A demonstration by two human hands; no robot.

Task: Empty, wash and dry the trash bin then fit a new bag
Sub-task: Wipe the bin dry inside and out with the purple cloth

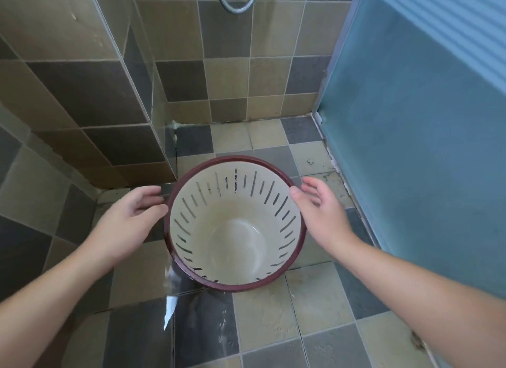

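Observation:
A round trash bin (235, 284) with a dark red rim and a cream slotted inside stands upright on the wet tiled floor. It holds no bag and no rubbish; a shallow film of water lies at its bottom. My left hand (131, 217) hovers at the bin's left rim, fingers relaxed and slightly blurred, thumb near the rim. My right hand (320, 203) is at the right rim with fingers spread and the thumb tip touching the rim's edge. Neither hand grips the bin.
A glass shower partition (164, 137) stands on the left with its edge just beside the bin. A frosted blue door (416, 148) closes the right side. A metal shower hose (235, 0) hangs at the top. A white scrap (170, 308) lies on the floor below the bin.

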